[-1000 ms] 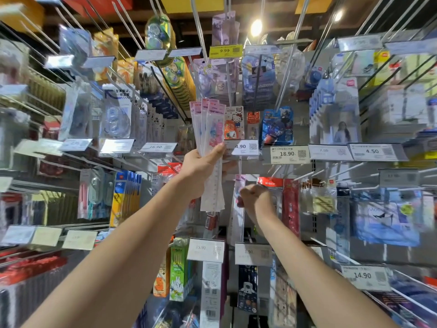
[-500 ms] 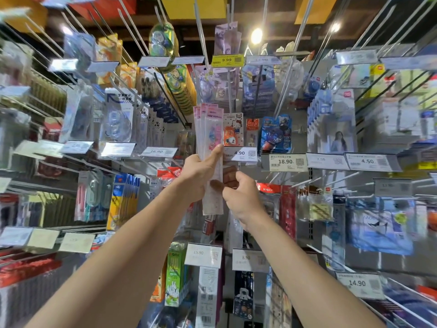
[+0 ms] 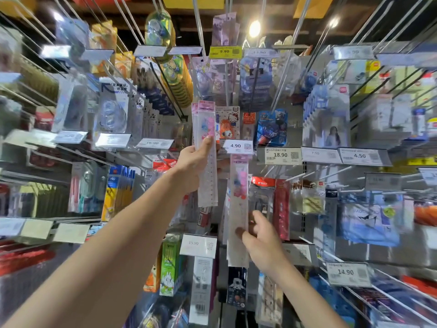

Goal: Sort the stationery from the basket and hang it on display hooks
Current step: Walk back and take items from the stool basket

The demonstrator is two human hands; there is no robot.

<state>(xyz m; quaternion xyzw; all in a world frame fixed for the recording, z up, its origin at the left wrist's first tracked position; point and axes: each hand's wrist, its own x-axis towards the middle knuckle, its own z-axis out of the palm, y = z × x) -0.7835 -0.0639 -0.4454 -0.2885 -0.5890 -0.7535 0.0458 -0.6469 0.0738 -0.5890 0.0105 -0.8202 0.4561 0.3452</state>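
My left hand (image 3: 192,162) grips a small stack of pink-topped ruler packs (image 3: 206,129), held upright in front of the display wall, thumb pressed on the front pack. One more ruler pack (image 3: 238,204) hangs lower and to the right, below the 4.90 price tag (image 3: 236,146). My right hand (image 3: 259,235) pinches its lower half between thumb and fingers. The hook that carries this pack is hidden behind the tag and the pack's pink header. No basket shows in view.
Display hooks with packaged stationery fill the wall on all sides, long bare metal prongs (image 3: 287,60) jutting toward me from above. Price tags 18.90 (image 3: 280,155), 15.90 (image 3: 198,245) and 14.90 (image 3: 346,273) flank the hands. Red packs (image 3: 281,204) hang just right of the ruler.
My right hand drew one ruler pack out of the stack in my left hand and moved it down and right, to below the 4.90 tag. My left hand stayed put.
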